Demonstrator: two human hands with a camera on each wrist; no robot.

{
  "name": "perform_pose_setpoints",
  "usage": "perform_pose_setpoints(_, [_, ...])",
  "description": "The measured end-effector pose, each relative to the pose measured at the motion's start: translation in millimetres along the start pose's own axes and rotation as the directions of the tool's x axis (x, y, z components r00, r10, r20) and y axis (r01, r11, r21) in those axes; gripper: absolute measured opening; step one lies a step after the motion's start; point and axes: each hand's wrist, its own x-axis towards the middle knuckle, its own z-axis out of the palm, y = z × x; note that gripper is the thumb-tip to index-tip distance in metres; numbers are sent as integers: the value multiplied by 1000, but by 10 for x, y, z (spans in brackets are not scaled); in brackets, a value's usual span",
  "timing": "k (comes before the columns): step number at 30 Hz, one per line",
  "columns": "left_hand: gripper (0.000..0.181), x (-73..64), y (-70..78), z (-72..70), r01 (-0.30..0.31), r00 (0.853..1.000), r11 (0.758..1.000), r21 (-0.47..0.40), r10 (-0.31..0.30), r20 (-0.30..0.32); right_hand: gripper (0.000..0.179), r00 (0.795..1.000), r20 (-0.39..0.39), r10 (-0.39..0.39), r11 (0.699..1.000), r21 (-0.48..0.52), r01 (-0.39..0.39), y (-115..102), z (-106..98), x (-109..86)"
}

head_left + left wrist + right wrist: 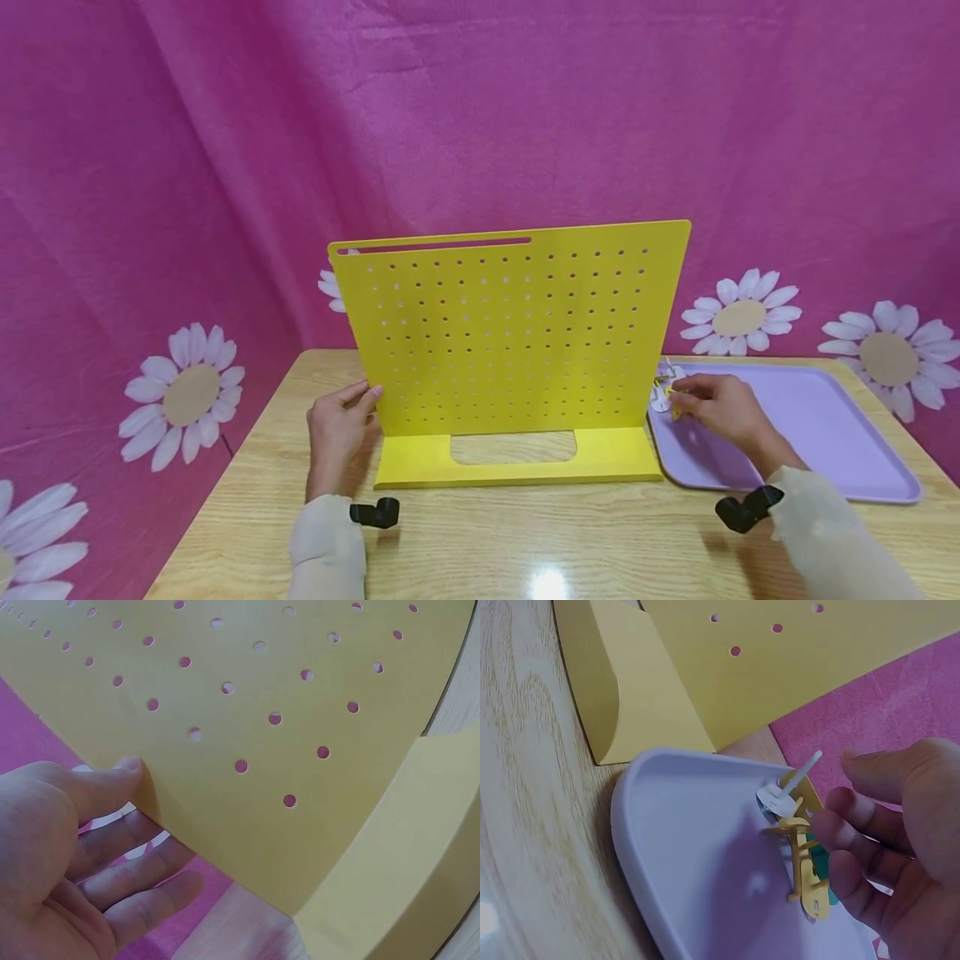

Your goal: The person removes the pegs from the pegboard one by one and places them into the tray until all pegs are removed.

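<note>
A yellow pegboard [592,358] stands upright on its yellow base in the head view. My left hand [337,425] pinches its lower left edge; in the left wrist view the thumb [112,784] lies on the front face and the other fingers reach behind. My right hand [723,408] hovers at the left end of a lilac tray [832,433], beside a small cluster of pegboard hooks. In the right wrist view a white hook [776,801] and a yellow hook [815,889] lie by its bent fingertips. The thumb stands apart from the fingers.
Part of a green piece [821,862] shows among the hooks. The tray's left side nearly meets the pegboard base [615,454]. Everything rests on a wooden table [465,533], with a pink flowered cloth [525,125] hanging behind and to the left.
</note>
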Motion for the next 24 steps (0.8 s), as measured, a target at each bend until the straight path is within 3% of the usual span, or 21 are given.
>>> perform_pose_setpoints(11, [42,4,-55,-114,-75,996,992,98,69,64,35,999,-43,-28,999,-38,26,34,-198,-74])
perform_pose_setpoints(17, [42,19,-32,-188,-138,990,976,170,131,49,41,997,-77,-22,997,-80,16,61,-349,-112])
perform_pose_setpoints(24, [52,38,-11,-277,-158,986,959,235,140,91,43,986,-156,-66,984,-176,38,145,-494,-168])
